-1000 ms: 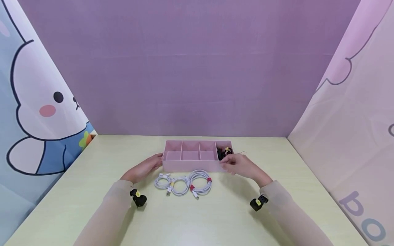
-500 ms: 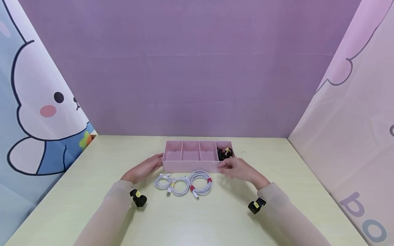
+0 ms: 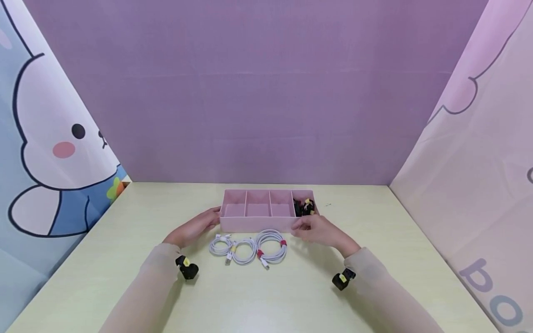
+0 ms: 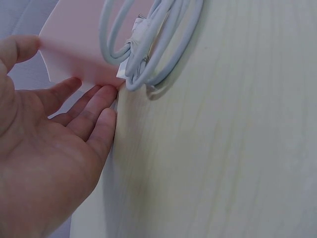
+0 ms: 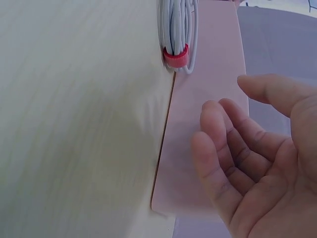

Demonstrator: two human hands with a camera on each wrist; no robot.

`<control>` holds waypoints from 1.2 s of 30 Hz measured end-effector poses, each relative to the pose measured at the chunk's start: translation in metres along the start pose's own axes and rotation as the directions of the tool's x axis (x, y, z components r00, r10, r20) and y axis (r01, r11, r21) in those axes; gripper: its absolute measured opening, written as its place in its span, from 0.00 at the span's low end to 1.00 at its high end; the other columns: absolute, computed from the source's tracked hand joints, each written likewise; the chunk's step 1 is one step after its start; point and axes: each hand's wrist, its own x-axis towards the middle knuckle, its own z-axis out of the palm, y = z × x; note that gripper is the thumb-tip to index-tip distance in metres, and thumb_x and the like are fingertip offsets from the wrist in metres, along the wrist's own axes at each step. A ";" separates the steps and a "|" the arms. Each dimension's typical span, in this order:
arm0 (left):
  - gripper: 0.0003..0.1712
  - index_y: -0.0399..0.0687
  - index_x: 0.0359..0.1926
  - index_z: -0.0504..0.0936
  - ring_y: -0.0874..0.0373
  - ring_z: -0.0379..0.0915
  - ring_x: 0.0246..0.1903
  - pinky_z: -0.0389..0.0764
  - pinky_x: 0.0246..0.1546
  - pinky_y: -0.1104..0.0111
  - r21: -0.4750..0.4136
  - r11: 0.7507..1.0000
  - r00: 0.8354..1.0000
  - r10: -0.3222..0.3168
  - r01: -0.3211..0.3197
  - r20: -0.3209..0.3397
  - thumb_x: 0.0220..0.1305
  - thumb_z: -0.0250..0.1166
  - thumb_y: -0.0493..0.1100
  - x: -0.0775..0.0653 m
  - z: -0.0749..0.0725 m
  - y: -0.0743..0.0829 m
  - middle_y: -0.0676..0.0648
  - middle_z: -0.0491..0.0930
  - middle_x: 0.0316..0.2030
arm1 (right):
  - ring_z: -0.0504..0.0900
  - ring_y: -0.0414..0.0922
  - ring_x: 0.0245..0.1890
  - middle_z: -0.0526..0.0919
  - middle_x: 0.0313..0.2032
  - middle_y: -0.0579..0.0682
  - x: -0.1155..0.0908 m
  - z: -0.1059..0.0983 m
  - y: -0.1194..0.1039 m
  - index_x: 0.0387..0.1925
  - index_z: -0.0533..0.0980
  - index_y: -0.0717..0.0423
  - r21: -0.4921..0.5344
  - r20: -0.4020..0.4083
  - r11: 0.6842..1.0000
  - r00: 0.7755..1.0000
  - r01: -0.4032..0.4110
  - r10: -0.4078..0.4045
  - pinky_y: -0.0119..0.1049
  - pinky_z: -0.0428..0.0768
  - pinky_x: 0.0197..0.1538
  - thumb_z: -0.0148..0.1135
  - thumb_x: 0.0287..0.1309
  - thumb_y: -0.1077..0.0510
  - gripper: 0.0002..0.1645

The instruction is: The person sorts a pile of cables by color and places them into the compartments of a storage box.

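Pink tray (image 3: 258,224): long axis left-right.
Left hand (image 3: 195,229): relaxed fingers touching tray's left end.
Right hand (image 3: 318,230): fingers loose, holding nothing.

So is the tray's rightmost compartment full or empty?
Occupied: the rightmost compartment of the tray holds a black bundle with yellow bits; the other three look empty.

Both arms forward, left hand (image 3: 195,228) and right hand (image 3: 318,229) open-fingered.
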 end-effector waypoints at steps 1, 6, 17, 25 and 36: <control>0.33 0.40 0.79 0.48 0.45 0.46 0.75 0.51 0.75 0.55 0.000 1.000 1.000 0.002 -0.002 0.001 0.79 0.43 0.45 0.000 0.000 0.000 0.42 0.50 0.77 | 0.79 0.43 0.28 0.85 0.35 0.50 0.000 0.001 0.000 0.47 0.82 0.64 0.001 -0.001 1.000 1.000 0.001 -0.001 0.33 0.81 0.30 0.64 0.66 0.57 0.14; 0.33 0.40 0.79 0.49 0.46 0.46 0.75 0.50 0.75 0.55 -0.004 1.000 1.000 0.006 -0.006 0.002 0.80 0.42 0.46 0.000 0.001 -0.001 0.42 0.49 0.78 | 0.79 0.40 0.31 0.85 0.35 0.47 0.002 0.005 0.001 0.46 0.83 0.64 -0.010 -0.004 1.000 1.000 0.012 -0.012 0.33 0.82 0.34 0.65 0.65 0.57 0.14; 0.34 0.38 0.79 0.47 0.44 0.47 0.75 0.50 0.75 0.54 -0.008 1.000 1.000 0.003 -0.003 -0.006 0.79 0.43 0.46 -0.002 0.003 0.002 0.39 0.51 0.77 | 0.79 0.39 0.31 0.85 0.35 0.46 0.004 0.011 -0.001 0.45 0.83 0.65 -0.054 -0.002 0.998 0.999 0.042 -0.042 0.32 0.81 0.33 0.66 0.62 0.59 0.13; 0.33 0.39 0.79 0.48 0.45 0.46 0.75 0.50 0.75 0.56 0.006 1.000 1.000 0.000 0.000 0.002 0.79 0.42 0.45 -0.004 0.002 0.004 0.41 0.51 0.77 | 0.79 0.38 0.31 0.83 0.38 0.49 0.006 0.017 0.000 0.42 0.84 0.65 -0.064 0.029 0.996 0.997 0.067 -0.066 0.31 0.82 0.34 0.66 0.60 0.60 0.12; 0.34 0.39 0.79 0.48 0.45 0.46 0.75 0.51 0.75 0.55 0.005 1.000 1.000 -0.008 0.008 -0.004 0.79 0.43 0.45 -0.001 0.001 0.000 0.41 0.49 0.77 | 0.78 0.38 0.30 0.83 0.36 0.51 0.006 0.024 -0.001 0.42 0.83 0.68 -0.046 0.035 0.997 0.997 0.068 -0.067 0.30 0.80 0.33 0.69 0.59 0.59 0.15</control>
